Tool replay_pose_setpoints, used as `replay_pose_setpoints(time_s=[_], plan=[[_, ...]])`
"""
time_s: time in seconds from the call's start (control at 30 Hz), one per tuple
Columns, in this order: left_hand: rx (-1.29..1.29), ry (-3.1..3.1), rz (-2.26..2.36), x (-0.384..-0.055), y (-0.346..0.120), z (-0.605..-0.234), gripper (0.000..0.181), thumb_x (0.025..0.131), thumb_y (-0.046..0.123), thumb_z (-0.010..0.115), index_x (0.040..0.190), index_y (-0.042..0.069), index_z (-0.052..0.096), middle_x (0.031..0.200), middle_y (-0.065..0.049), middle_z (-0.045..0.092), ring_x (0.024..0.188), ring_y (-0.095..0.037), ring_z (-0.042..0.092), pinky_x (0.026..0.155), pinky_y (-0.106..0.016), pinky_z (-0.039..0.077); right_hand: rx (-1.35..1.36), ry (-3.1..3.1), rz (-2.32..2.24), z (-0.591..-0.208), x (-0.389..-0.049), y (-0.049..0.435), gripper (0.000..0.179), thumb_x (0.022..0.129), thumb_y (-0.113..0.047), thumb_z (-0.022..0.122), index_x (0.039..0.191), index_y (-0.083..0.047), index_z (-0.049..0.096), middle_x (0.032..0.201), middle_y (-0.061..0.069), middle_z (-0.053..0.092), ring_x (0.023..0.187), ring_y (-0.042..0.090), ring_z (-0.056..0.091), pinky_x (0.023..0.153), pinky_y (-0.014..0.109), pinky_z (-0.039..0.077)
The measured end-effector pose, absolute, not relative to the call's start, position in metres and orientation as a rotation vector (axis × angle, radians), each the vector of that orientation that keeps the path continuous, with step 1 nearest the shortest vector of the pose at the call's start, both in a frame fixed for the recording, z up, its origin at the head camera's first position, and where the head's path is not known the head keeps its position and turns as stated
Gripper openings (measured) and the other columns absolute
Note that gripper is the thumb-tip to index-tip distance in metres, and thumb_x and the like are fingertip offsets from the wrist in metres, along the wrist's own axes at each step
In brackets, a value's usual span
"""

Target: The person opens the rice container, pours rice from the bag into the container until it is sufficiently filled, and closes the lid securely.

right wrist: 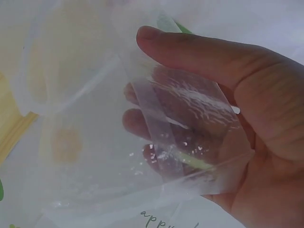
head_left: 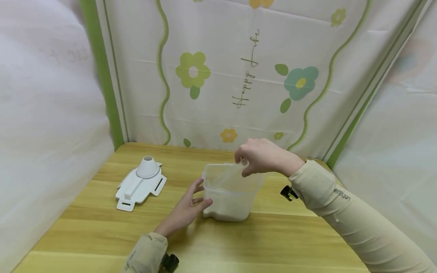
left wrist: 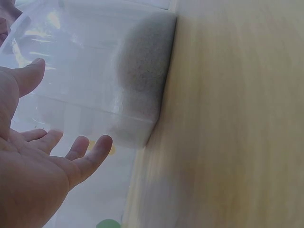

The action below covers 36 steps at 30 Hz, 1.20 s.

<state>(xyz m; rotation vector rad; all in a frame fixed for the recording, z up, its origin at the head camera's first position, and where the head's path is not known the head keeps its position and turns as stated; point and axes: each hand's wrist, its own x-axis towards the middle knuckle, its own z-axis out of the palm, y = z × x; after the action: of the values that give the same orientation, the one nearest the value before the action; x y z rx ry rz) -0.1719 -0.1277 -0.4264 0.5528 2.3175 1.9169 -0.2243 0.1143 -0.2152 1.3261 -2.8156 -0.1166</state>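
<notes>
A translucent plastic container (head_left: 228, 199) stands upright on the table, its top uncovered, with a pale grainy mass (left wrist: 147, 57) in the bottom. At its left side is my left hand (head_left: 187, 206), fingers spread and thumb in front of the near wall. Whether those fingertips touch the wall I cannot tell. My right hand (head_left: 261, 156) is at the container's right rear rim. Thumb and fingers there hold a clear, shiny plastic piece (right wrist: 190, 128) with small white specks; the fingers show through it. Its full shape is hidden, and it may be separate from the container or part of it.
To the left lies a white lid-like plate (head_left: 140, 193) with slotted side flaps and a white cone (head_left: 148, 167) on it. Flower-printed cloth (head_left: 218, 76) hangs behind the wooden table (head_left: 273, 242), and pale cloth closes off both sides.
</notes>
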Motion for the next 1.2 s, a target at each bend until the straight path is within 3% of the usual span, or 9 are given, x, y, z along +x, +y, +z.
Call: replay_pose_setpoints(time_s=[1.2], plan=[[0.527,2.318,1.92,-0.174,-0.126,-0.428,0.082,0.093,0.038,0.068,0.157,0.027,0.018,0.154,-0.006,0.028,0.127,-0.036,0.046,0.1,-0.048,0.046,1.254,-2.848,-0.015,-0.211,-0.226,0.13,0.029,0.073,-0.025,0.086,0.098,-0.016,0.076,0.087,-0.008,0.067,0.078,0.008,0.06,0.065,0.034,0.054]])
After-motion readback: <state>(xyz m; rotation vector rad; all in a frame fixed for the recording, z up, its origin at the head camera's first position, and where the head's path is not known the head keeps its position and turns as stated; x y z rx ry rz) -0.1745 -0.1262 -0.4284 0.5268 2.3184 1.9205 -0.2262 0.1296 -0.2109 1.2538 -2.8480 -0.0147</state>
